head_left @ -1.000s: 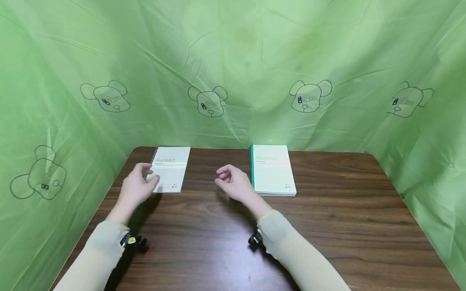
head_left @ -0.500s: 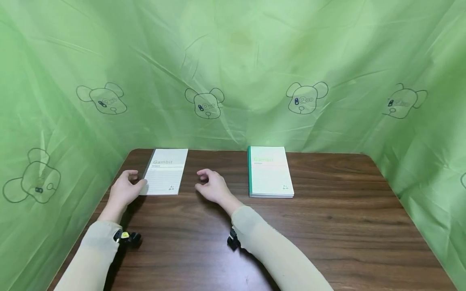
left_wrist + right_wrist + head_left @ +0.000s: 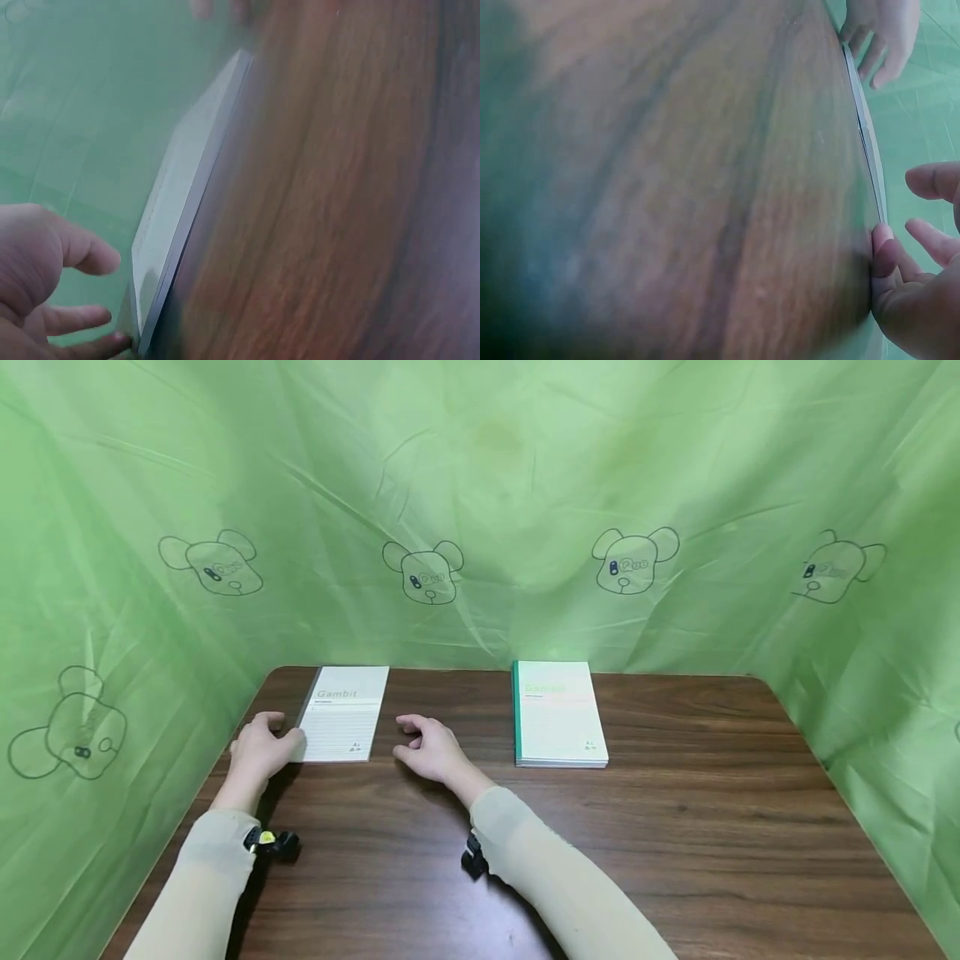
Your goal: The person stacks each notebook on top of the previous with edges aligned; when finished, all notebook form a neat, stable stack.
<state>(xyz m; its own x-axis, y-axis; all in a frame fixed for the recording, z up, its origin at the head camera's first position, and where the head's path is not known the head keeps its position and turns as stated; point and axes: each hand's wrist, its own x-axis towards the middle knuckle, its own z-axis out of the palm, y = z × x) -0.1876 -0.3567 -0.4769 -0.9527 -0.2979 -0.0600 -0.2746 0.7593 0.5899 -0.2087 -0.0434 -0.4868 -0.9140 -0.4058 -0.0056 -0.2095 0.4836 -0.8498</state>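
A white-and-grey notebook (image 3: pixel 345 718) with "Gambit" on its cover lies flat near the back left of the table. My left hand (image 3: pixel 258 752) is at its left, spine side, fingers loosely bent and thumb right at the near-left corner. Opposite, my right hand (image 3: pixel 433 752) hovers low just off the notebook's right edge, thumb and fingers apart. The left wrist view shows the notebook's page edge (image 3: pixel 184 202) beside the spread fingers of the left hand (image 3: pixel 45 277). In the right wrist view both hands stand at the two ends of the thin notebook edge (image 3: pixel 866 135).
Toward the back, right of centre, lies a stack of notebooks (image 3: pixel 562 718) with a green spine on top. Dark wood table (image 3: pixel 675 827) spreads around and in front. A green curtain (image 3: pixel 510 510) with bear drawings hangs along the table's back and sides.
My left hand has moved left off the notebook's cover to its spine side. My right hand has moved left, away from the green-spined stack toward the grey notebook's right edge. Both notebooks lie as before.
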